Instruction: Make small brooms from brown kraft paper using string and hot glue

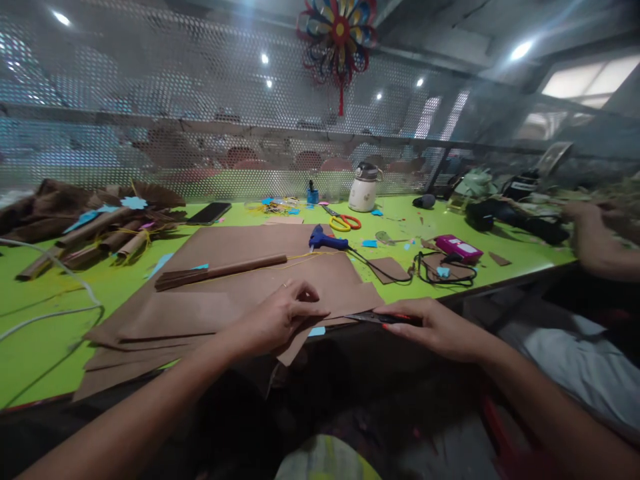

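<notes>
My right hand (440, 327) is wrapped round a pair of scissors (364, 317) with dark blades and a bit of red at the handle. The blades point left and lie at a sheet of brown paper (357, 300) by the table's front edge. My left hand (287, 310) pinches that paper just left of the blade tips, and a flap of it (295, 343) hangs below the fingers. Beneath lie several larger brown sheets (240, 241). On them rest a rolled brown paper tube (235, 268) and a blue glue gun (327, 240).
Yellow-and-red scissors (345, 222), a white bottle (363, 190), a phone (210, 213) and a magenta box (459, 249) with a black cord stand behind. Paper rolls (95, 233) are piled left. Another person's arm (597, 233) is at right.
</notes>
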`<action>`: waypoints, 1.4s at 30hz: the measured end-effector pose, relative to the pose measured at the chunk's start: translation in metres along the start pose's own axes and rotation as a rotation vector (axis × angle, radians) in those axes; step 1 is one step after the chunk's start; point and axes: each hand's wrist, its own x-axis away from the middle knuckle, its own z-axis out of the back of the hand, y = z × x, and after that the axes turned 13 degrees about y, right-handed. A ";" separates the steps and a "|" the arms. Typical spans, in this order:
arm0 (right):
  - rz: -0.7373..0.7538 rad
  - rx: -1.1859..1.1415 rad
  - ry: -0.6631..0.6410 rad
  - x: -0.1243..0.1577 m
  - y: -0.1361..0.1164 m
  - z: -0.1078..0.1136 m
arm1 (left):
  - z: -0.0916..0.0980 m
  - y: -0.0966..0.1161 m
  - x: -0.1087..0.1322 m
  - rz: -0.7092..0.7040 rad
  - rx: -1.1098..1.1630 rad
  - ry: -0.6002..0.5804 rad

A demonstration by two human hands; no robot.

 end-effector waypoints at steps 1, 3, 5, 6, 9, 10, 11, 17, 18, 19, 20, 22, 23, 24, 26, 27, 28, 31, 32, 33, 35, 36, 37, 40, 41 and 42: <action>0.004 0.002 0.000 -0.001 0.000 0.000 | 0.001 0.001 0.000 0.002 0.005 -0.001; 0.012 0.001 0.004 -0.001 0.000 -0.002 | 0.002 0.001 0.000 0.008 0.014 -0.006; 0.017 -0.010 0.010 0.000 0.000 -0.003 | 0.002 0.001 0.000 0.012 0.022 -0.008; 0.016 -0.015 0.015 0.001 0.000 -0.004 | 0.002 0.000 0.000 0.013 0.026 -0.007; 0.003 -0.014 0.031 0.007 -0.001 -0.003 | 0.000 -0.002 0.000 0.014 0.037 -0.001; -0.004 -0.007 0.034 0.009 -0.001 -0.002 | 0.000 -0.002 0.000 0.014 0.040 0.004; -0.011 0.000 0.036 0.010 -0.002 -0.001 | 0.000 -0.002 0.000 0.013 0.042 0.005; 0.010 -0.024 0.022 0.004 -0.004 -0.006 | 0.004 0.003 -0.001 0.019 0.024 -0.002; 0.017 -0.030 0.019 0.002 -0.005 -0.008 | 0.004 0.003 0.000 0.015 0.026 0.000; 0.019 -0.033 0.015 0.001 -0.005 -0.009 | 0.004 0.003 0.000 0.009 0.031 -0.002; 0.019 -0.033 0.011 0.000 -0.006 -0.010 | 0.004 0.002 0.000 0.002 0.036 -0.003; 0.016 -0.030 0.006 0.001 -0.007 -0.010 | 0.003 0.000 0.001 -0.006 0.047 0.002; 0.014 -0.028 0.005 0.002 -0.007 -0.010 | 0.002 -0.001 0.001 -0.006 0.048 0.008; 0.009 -0.028 0.005 0.003 -0.007 -0.009 | 0.002 -0.001 0.001 -0.006 0.048 0.012; -0.011 -0.031 0.009 0.005 -0.008 -0.007 | 0.001 -0.001 0.000 -0.008 0.048 0.017; -0.020 -0.033 0.012 0.006 -0.008 -0.007 | 0.001 -0.001 0.000 -0.012 0.049 0.017; -0.025 -0.036 0.014 0.006 -0.009 -0.007 | 0.001 -0.001 0.000 -0.014 0.049 0.018; -0.007 -0.041 0.013 0.002 -0.012 -0.009 | 0.001 0.000 0.000 -0.014 0.047 0.025; 0.004 -0.041 0.014 0.000 -0.013 -0.011 | 0.001 -0.001 0.000 -0.015 0.048 0.027; 0.013 -0.040 0.015 -0.001 -0.014 -0.012 | 0.001 -0.001 0.001 -0.019 0.051 0.029; 0.024 -0.036 0.020 -0.003 -0.015 -0.015 | 0.001 -0.002 0.001 -0.019 0.062 0.033; 0.026 -0.039 0.020 -0.004 -0.015 -0.016 | 0.001 -0.002 0.001 -0.013 0.067 0.033; 0.024 -0.043 0.018 -0.003 -0.015 -0.016 | 0.001 -0.002 0.001 -0.007 0.072 0.032; 0.010 -0.056 0.011 0.001 -0.014 -0.016 | 0.001 -0.003 0.001 0.003 0.081 0.027; 0.007 -0.061 0.006 0.002 -0.014 -0.015 | 0.001 -0.003 0.000 0.004 0.083 0.025; 0.004 -0.067 0.000 0.004 -0.014 -0.015 | 0.001 -0.003 0.000 0.005 0.086 0.020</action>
